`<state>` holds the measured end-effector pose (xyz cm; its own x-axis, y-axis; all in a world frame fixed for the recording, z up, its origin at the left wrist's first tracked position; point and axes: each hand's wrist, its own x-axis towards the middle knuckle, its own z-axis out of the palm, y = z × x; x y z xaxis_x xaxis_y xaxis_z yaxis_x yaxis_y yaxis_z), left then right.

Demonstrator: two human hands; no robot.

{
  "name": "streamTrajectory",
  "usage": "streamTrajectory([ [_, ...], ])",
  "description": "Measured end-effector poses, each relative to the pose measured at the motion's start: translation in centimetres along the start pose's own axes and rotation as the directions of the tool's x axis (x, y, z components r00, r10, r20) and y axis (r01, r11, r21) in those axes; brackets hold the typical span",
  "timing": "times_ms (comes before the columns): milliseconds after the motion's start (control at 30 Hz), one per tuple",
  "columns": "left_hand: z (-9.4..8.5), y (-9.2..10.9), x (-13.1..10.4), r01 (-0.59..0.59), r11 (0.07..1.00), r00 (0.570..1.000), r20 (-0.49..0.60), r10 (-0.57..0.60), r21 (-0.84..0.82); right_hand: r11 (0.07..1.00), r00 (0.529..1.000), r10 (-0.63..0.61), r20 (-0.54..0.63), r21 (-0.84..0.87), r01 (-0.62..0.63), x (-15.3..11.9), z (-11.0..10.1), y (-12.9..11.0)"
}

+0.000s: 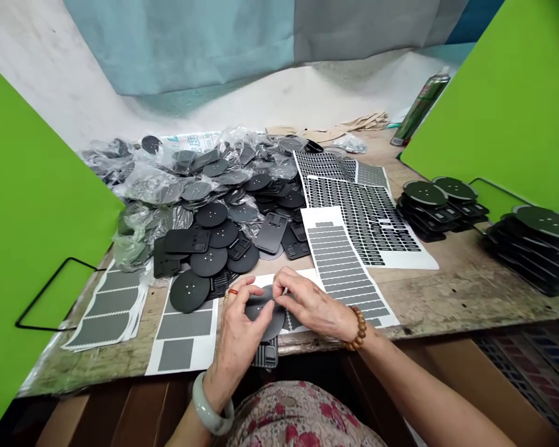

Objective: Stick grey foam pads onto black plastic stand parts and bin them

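Left hand: the left hand (236, 326) comes in from the lower left, palm inward, its thumb and fingers curled round the left side of a dark disc piece (274, 325), gripping it.
Right hand: the right hand (310, 304) reaches across from the right with bent fingers; thumb and forefinger are pinched together over the disc's face, close to the left thumb. Whether anything thin lies between them is too small to tell.
Wrists: one pale bangle (210, 406) on the left, one wooden bead bracelet (356, 329) on the right.
Held piece: one, at the near edge of the surface (451, 298), in front of the person's body.
Direction: its round end lies away from the person; a rectangular ribbed end points toward them, past the edge. The long axis runs roughly front to back.
Stacks: three of similar pieces at the right, two side by side and one nearer.
Loose pieces: a broad heap (214, 214) beyond the hands, partly in clear plastic, too overlapped to count.
Striped sheet: one striped sheet (349, 273), just right of the heap.
Spray can: one spray can (422, 107), tilted, far right.
Green panels: two, one each side.
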<state>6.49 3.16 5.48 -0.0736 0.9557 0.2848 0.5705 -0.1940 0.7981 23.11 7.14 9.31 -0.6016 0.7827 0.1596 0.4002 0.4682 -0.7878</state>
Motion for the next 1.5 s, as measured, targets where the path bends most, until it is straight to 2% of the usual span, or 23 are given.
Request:
streamTrajectory([
  [133, -0.5, -0.1, -0.4, -0.029, 0.999, 0.999, 0.037, 0.028, 0.022, 0.998, 0.999, -0.04, 0.008, -0.043, 0.04, 0.3, 1.0, -0.4],
  [233, -0.7, 0.0, -0.6, -0.005, 1.0, 1.0, 0.014, 0.006, -0.013, 1.0, 1.0, -0.01, 0.006, -0.001, 0.01, 0.5, 1.5, -0.4],
  [333, -0.9, -0.3, -0.5, 0.075, 0.992, 0.996, -0.045, -0.08, -0.101, 0.986, 0.991, 0.093, -0.098, 0.144, -0.079, 0.5, 2.1, 0.2],
  [433, -1.2, -0.9, -0.3, 0.21, 0.932, 0.97, -0.06, -0.238, -0.295, 0.923, 0.94, 0.261, -0.219, 0.341, -0.177, 0.3, 2.8, 1.3],
  [567, -1.5, -1.4, -0.1, 0.37, 0.716, 0.898, 0.029, -0.44, -0.592, 0.736, 0.907, 0.407, -0.11, 0.627, -0.254, -0.3, 3.7, 2.0],
  [667, -1.6, -1.3, -0.1, 0.399, 0.64, 0.869, 0.048, -0.492, -0.657, 0.641, 0.901, 0.428, -0.067, 0.726, -0.251, -0.5, 4.3, 1.6],
  [767, -1.6, -1.3, -0.1, 0.402, 0.631, 0.861, 0.041, -0.506, -0.663, 0.619, 0.899, 0.432, -0.068, 0.748, -0.241, -0.4, 4.7, 1.1],
  [1033, -1.3, -1.6, -0.1, 0.413, 0.595, 0.854, 0.066, -0.516, -0.689, 0.638, 0.882, 0.461, -0.098, 0.727, -0.253, 0.5, 5.3, 1.2],
  [1133, -1.1, -1.9, -0.1, 0.408, 0.627, 0.86, 0.048, -0.508, -0.664, 0.64, 0.876, 0.472, -0.103, 0.723, -0.259, 0.8, 5.1, 1.5],
  [1200, -1.0, -2.3, -0.3, 0.378, 0.733, 0.89, 0.003, -0.457, -0.566, 0.646, 0.878, 0.468, -0.104, 0.718, -0.259, 1.0, 4.8, 1.6],
  [1300, -1.0, -3.0, -0.6, 0.303, 0.894, 0.933, -0.086, -0.348, -0.329, 0.671, 0.892, 0.444, -0.086, 0.692, -0.268, 1.2, 4.2, 1.8],
  [1367, -1.2, -3.6, -0.9, 0.29, 0.927, 0.931, -0.155, -0.331, -0.237, 0.682, 0.897, 0.437, -0.068, 0.675, -0.281, 1.3, 3.8, 2.1],
  [1500, -1.8, -4.7, -1.4, 0.321, 0.918, 0.898, -0.234, -0.373, -0.231, 0.716, 0.902, 0.431, -0.043, 0.624, -0.312, 1.6, 3.2, 3.0],
])
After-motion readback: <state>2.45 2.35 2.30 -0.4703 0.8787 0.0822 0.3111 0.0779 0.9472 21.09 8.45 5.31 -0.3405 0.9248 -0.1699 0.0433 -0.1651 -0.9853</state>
